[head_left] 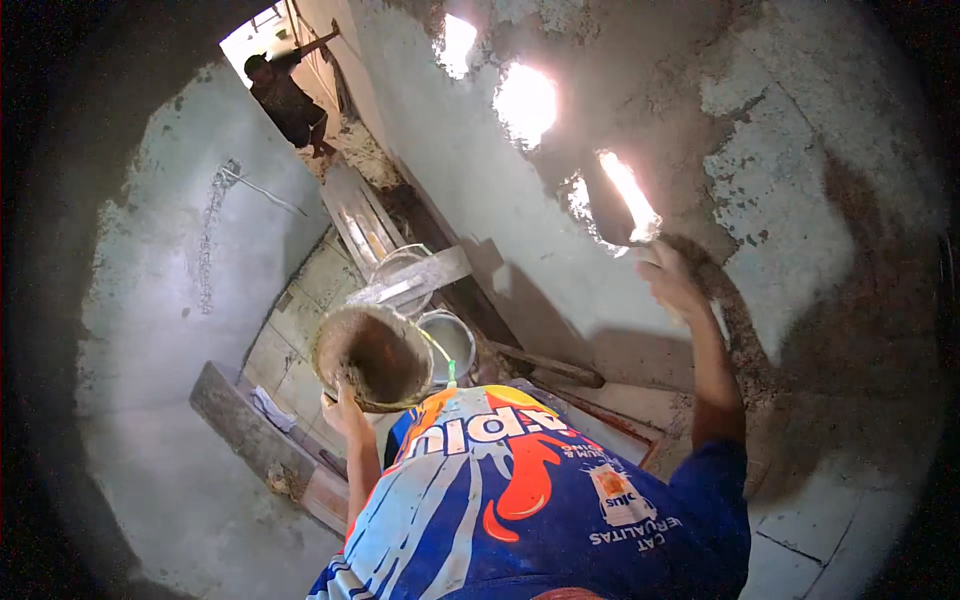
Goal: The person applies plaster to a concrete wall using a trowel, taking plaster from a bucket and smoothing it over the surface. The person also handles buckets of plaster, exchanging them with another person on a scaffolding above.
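My left hand (pixel 343 408) grips the near rim of a round bucket (pixel 328 345), which is tilted so that its inside shows. Grey-brown wet mortar (pixel 385 355) lies in the bucket and coats its walls. Raised to the right, my right hand (pixel 670 280) is closed around the handle of a trowel (pixel 612 205). The trowel's blade is up at the wall (pixel 690 150), its edge lit by strong glare; I cannot tell whether it touches. Darker, rough plaster covers parts of that wall, with paler patches between.
Below stand a white bucket (pixel 450 340) and another pail (pixel 402 268) under a plank (pixel 415 280). Long boards (pixel 360 220) run toward the doorway, where another person (pixel 290 95) leans with an arm against the wall. A dusty board (pixel 240 420) lies at the left.
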Motion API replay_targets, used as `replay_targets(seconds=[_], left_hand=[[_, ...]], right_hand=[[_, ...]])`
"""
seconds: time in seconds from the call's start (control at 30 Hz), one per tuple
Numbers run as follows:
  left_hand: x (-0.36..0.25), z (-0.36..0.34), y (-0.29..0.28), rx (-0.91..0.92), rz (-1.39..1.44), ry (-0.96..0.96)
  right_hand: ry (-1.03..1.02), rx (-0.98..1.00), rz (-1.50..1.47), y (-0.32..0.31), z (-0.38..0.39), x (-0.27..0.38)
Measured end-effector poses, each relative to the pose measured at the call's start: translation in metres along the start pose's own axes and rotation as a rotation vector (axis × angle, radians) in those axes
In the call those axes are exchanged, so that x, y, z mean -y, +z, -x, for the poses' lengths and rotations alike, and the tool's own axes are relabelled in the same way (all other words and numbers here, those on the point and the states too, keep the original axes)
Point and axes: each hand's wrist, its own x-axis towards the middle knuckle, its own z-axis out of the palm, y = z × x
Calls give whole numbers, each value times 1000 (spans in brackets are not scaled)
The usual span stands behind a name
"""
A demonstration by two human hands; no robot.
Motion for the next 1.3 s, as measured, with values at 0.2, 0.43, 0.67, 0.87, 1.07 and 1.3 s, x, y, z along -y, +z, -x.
replay_targets(seconds=[0.2,0.43,0.67,0.87,1.07,1.3], left_hand=[[4,-14,9,165,131,-49],[1,-11,18,183,172,-43],[59,-34,2,151,87,-88],[52,-29,-4,160,83,-142],[60,-35,12,200,21,-116],[59,-53,20,264,-26,-115]], right_hand=[[4,-194,77,-40,-16,34],[-13,-270,447,-86,54,81],[-247,-650,917,-88,76,86],[-227,-562,661,-37,115,145],[-273,194,44,25,134,140],[101,-358,-192,-31,142,26]])
